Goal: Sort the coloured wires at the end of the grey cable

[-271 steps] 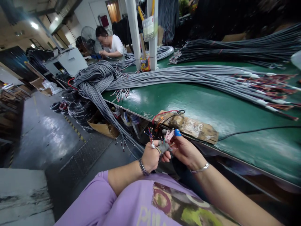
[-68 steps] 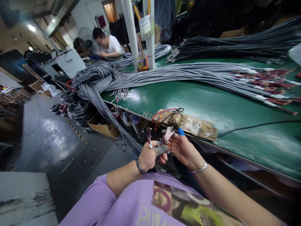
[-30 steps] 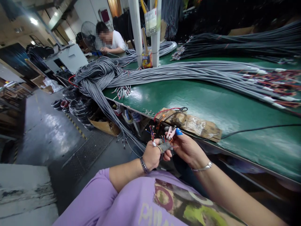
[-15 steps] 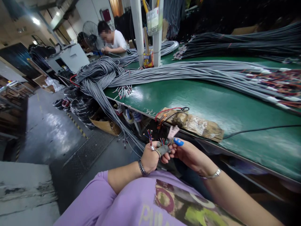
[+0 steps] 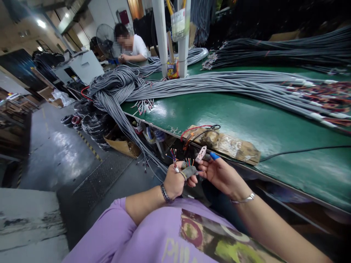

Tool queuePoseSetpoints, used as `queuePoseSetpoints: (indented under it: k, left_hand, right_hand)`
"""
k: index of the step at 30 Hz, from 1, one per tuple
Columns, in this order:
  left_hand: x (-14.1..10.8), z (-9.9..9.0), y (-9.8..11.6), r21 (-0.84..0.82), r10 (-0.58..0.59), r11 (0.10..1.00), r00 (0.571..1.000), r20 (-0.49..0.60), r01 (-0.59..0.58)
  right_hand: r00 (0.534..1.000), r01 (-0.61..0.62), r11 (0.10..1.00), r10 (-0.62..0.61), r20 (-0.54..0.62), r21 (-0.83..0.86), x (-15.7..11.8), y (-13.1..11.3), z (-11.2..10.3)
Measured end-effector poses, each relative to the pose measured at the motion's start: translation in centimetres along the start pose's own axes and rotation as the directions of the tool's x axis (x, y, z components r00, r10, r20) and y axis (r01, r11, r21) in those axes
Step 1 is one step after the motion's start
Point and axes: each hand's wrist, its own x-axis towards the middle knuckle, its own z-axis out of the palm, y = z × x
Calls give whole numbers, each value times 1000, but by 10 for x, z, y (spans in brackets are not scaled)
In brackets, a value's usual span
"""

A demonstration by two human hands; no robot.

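Observation:
My left hand (image 5: 175, 184) is closed around a grey cable's stripped end. Thin coloured wires (image 5: 188, 162) fan up between its thumb and forefinger, which wear grey finger covers. Another tuft of coloured wire ends (image 5: 173, 156) stands up behind that hand. Just to the right, my right hand (image 5: 221, 177) pinches a small pale pink tool (image 5: 201, 155) with holes in it; its exact kind is unclear. A blue cover (image 5: 214, 156) sits on the right thumb. The tool is close to the wires but apart from them. A thin wire seems to run between both hands' fingertips.
A green-topped table (image 5: 233, 113) carries a long bundle of grey cables (image 5: 208, 82), partly hanging over its left edge. A taped cardboard piece (image 5: 227, 144) with cords lies at the near edge. Another person (image 5: 134, 49) works at the back, beside a fan (image 5: 105, 40).
My right hand has drawn slightly right, away from my left hand, and its pink tool has turned to show its flat side. My left hand has barely moved.

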Motion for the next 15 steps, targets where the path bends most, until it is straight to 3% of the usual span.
queuePoseSetpoints:
  k: [4, 7, 12, 13, 15]
  left_hand:
    - [5, 7, 7, -28, -6, 1000, 1000, -20, 6]
    - [8, 10, 8, -34, -25, 999, 999, -19, 24]
    - [11, 7, 7, -13, -42, 999, 999, -9, 41]
    - [11, 6, 6, -5, -41, 999, 999, -6, 41]
    - [11, 6, 6, 6, -38, 999, 999, 5, 38]
  right_hand:
    - [994, 102, 986, -97, 42, -133, 3, -6, 8]
    - [977, 203, 955, -213, -23, -214, 3, -3, 11]
    - [870, 378, 879, -445, -212, -291, 4, 9, 8]
    - [872, 374, 877, -443, -210, -300, 5, 9, 8]
    - [927, 304, 916, -348, -140, -261, 5, 9, 10]
